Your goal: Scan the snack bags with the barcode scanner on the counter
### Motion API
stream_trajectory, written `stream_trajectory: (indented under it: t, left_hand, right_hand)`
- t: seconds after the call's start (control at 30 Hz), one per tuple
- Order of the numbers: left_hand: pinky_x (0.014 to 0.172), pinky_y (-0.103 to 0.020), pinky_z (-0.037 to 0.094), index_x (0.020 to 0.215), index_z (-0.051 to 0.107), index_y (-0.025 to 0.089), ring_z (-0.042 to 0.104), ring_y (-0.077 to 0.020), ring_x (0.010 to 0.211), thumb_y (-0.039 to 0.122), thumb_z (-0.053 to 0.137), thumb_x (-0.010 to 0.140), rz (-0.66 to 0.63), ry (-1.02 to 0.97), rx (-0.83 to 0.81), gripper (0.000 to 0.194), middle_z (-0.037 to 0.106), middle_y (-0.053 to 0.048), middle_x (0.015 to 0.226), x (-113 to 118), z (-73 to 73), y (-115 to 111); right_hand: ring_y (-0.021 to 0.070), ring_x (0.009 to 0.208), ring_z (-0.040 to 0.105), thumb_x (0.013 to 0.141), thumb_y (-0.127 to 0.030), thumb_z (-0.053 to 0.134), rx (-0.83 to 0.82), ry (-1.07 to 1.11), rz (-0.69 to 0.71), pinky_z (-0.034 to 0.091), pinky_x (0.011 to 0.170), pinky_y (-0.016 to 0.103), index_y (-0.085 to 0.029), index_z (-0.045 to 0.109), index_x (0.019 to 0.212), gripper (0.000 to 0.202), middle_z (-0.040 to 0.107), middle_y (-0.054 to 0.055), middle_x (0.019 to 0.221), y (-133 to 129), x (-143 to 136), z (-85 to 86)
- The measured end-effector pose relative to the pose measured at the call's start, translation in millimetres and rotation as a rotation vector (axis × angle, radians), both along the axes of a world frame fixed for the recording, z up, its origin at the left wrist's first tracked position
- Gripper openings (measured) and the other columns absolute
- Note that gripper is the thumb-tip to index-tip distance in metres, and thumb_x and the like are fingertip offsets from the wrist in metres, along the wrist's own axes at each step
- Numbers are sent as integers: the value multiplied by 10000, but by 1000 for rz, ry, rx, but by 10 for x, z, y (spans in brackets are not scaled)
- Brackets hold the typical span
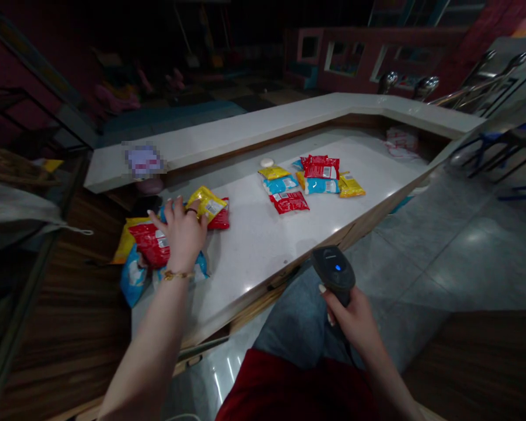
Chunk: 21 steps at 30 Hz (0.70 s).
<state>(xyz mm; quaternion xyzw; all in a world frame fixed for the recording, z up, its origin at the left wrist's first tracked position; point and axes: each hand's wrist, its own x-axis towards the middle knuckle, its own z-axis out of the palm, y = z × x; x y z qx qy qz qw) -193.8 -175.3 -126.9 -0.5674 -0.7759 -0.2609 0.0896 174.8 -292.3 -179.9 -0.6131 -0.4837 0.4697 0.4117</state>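
Note:
My left hand (182, 234) reaches over a loose pile of snack packets on the left part of the counter, fingers spread. Its index finger and thumb touch a yellow packet (213, 206) that has a barcode label facing up. Under and around the palm lie a red packet (146, 244), a blue packet (134, 278) and another red packet (220, 216), partly covered. Wrapped round the handle of a black barcode scanner (333, 266) is my right hand (355, 318), held in front of the counter's edge. A blue light glows on the scanner's top.
Further right on the white counter (254, 251) lies a second group of red, blue and yellow packets (289, 202), beside a small white round object (267, 162). A raised ledge (245, 126) runs along the back. White bags (401, 143) sit at the far right end.

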Motion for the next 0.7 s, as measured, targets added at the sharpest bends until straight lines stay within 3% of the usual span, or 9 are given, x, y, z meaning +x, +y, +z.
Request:
stream_trajectory:
  t: [0.2, 0.33, 0.43, 0.53, 0.7]
  left_hand:
    - [1322, -826, 56, 1408, 731, 153, 321, -481, 1627, 375, 509, 1020, -11, 37, -17, 499, 517, -231, 1664, 7, 40, 82]
    - [1317, -820, 93, 1479, 684, 186, 321, -464, 1634, 367, 522, 1026, -55, 41, 22, 514, 488, -204, 1697, 180, 44, 132]
    - [1335, -775, 110, 1544, 626, 218, 359, -434, 1626, 382, 540, 1035, -168, 62, 7, 542, 489, -187, 1705, 472, -46, 228]
    - [1361, -707, 126, 1633, 522, 213, 405, -393, 1614, 417, 530, 1060, -361, 73, -87, 607, 470, -189, 1722, 879, -180, 393]
    - [1371, -649, 176, 1732, 346, 158, 304, -370, 1680, 465, 508, 1094, -606, 57, -224, 727, 291, -208, 1812, 1472, -355, 840]
  right_hand:
    - [214, 390, 592, 831, -703, 755, 5, 1, -7, 440, 424, 292, -245, 618, 825, 477, 578, -27, 467, 5, 10, 21]
    - [209, 394, 590, 844, -733, 743, 23, -2, -3, 444, 427, 290, -252, 610, 823, 500, 574, -34, 478, 0, 5, 1]
    - [201, 384, 584, 851, -720, 743, 28, 2, -5, 434, 416, 282, -253, 611, 831, 486, 583, -37, 486, 0, -6, -18]
    - [198, 382, 584, 850, -660, 754, 23, 3, -5, 441, 414, 274, -260, 598, 821, 430, 566, -48, 469, -4, -24, -22]
    - [187, 386, 581, 851, -546, 730, 20, 27, 5, 444, 415, 260, -264, 587, 838, 316, 562, -60, 479, -23, -44, -23]
